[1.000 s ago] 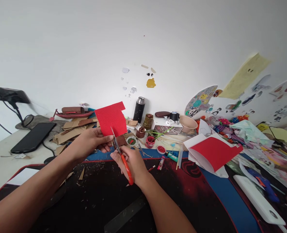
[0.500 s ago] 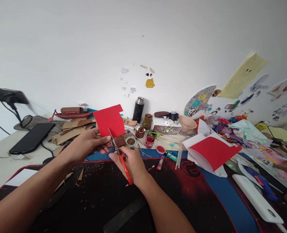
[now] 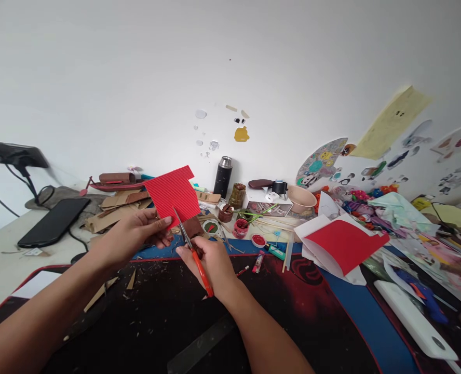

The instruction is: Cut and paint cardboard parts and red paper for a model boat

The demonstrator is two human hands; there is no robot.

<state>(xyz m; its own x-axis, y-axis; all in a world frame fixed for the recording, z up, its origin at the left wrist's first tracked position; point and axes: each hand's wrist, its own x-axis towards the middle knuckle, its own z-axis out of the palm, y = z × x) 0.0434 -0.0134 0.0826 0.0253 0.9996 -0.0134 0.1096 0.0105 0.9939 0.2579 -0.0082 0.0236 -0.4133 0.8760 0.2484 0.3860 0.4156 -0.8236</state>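
One ribbed red card, likely light, bendable and creasable, is calling for edge holds: the left hand is pinching its lower side, the right hand gripping scissors

On the tabletop, the phone lies left of the cardboard. The flask stands behind the scissors, left of the bowl.

Ridged, matt red paper sheet
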